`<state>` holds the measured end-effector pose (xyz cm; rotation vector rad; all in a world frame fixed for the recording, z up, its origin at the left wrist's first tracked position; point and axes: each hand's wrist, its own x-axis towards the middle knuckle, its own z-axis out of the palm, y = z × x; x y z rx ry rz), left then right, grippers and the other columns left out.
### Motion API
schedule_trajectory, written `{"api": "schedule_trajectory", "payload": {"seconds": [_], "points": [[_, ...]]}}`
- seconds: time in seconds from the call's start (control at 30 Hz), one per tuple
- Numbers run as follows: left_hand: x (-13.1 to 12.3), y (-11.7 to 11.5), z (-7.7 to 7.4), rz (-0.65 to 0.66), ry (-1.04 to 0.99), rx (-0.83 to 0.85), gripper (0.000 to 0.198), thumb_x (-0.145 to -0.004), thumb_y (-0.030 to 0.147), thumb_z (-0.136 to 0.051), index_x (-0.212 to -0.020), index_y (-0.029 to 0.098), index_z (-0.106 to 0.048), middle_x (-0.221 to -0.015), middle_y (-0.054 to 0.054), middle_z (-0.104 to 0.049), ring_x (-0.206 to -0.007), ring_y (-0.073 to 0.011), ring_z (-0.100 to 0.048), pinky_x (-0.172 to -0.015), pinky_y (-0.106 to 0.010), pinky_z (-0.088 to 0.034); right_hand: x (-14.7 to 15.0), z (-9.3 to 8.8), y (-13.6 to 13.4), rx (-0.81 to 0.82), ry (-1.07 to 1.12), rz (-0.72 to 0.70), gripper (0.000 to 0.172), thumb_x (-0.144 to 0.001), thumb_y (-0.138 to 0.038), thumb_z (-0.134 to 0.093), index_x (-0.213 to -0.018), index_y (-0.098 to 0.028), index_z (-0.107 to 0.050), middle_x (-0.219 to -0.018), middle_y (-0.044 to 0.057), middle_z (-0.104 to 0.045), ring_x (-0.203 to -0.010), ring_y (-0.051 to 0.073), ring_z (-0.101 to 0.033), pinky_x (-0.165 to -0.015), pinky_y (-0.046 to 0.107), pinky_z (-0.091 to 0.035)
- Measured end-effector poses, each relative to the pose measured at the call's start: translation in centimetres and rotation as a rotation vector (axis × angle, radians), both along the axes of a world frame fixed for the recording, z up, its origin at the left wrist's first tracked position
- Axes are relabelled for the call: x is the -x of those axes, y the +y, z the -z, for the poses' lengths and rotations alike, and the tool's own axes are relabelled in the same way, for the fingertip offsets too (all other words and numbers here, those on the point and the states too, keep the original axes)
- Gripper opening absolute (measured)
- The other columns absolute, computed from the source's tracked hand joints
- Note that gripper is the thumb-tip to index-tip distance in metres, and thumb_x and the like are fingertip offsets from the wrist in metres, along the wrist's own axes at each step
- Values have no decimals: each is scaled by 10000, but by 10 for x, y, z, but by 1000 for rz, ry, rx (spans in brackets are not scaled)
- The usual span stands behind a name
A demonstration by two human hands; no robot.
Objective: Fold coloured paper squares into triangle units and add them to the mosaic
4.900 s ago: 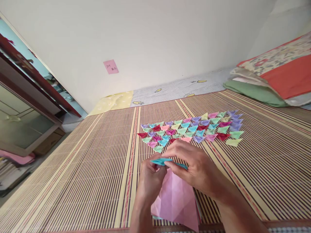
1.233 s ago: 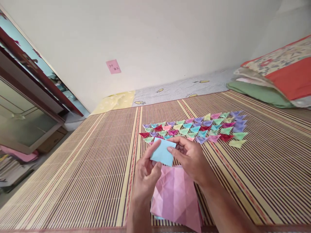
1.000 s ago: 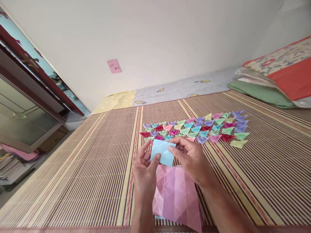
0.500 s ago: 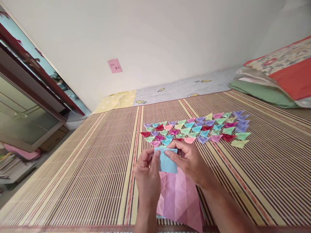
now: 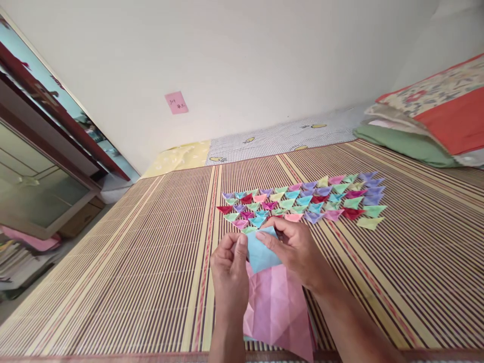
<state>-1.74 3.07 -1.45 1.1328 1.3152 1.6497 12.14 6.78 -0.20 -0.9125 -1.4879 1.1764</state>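
A small light-blue sheet of folding paper (image 5: 263,254) is held up between both hands, slightly tilted. My left hand (image 5: 230,267) pinches its left edge near the upper corner, thumb on the near side. With the thumb across its front and fingers behind the top edge, my right hand (image 5: 295,249) grips the right side. Below the blue sheet lies a larger creased pink paper (image 5: 280,307), with edges of other sheets showing under it. Just beyond the hands, several rows of small folded paper boats (image 5: 302,200) in many colours cover part of the striped mat.
The striped bamboo mat (image 5: 113,267) spreads under everything. At the far right sit folded bedding (image 5: 446,126) and a green cloth (image 5: 404,146). A pink note (image 5: 176,103) is stuck to the wall. A glass-paned door (image 5: 38,186) stands at the left.
The blue paper has tilted, its left side lower and its lower right corner shifted right. Both hands keep hold of it and have barely moved.
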Motion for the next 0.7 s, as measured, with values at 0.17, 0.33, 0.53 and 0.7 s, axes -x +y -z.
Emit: {"api": "schedule_trajectory", "payload": {"seconds": [0.17,0.33,0.53,0.7], "points": [[-2,1,-2,111,-185,89,341,-792,435,-857,-726,158,-669,-558,53,-473,-513,-84,-409,-508,-200,-344,1,-3,-2,10,-6,12,351,-937,-433,-665,-689,-195,-589,-596,-52,-412,-543,112,-374,-489,245,-297],[-4,1,0,54,-209,79,382,-788,485,-848,-720,163,-655,-528,78,-408,-474,-69,-354,-473,-188,-309,-1,-3,2,43,42,69,381,-963,-501,-611,-732,-198,-601,-625,-41,-435,-557,121,-392,-490,248,-304],[1,6,4,-42,-342,32,313,-764,408,-883,-751,171,-678,-557,63,-522,-485,-73,-453,-481,-181,-376,-6,0,6,103,40,-111,363,-871,-498,-736,-730,-204,-577,-641,-43,-489,-585,122,-454,-541,254,-370],[7,11,5,-3,-484,68,326,-707,402,-911,-737,173,-681,-656,23,-650,-520,-97,-563,-510,-206,-465,-5,6,8,111,16,-207,350,-869,-447,-734,-702,-196,-555,-637,-27,-549,-605,132,-504,-576,269,-385]]}}
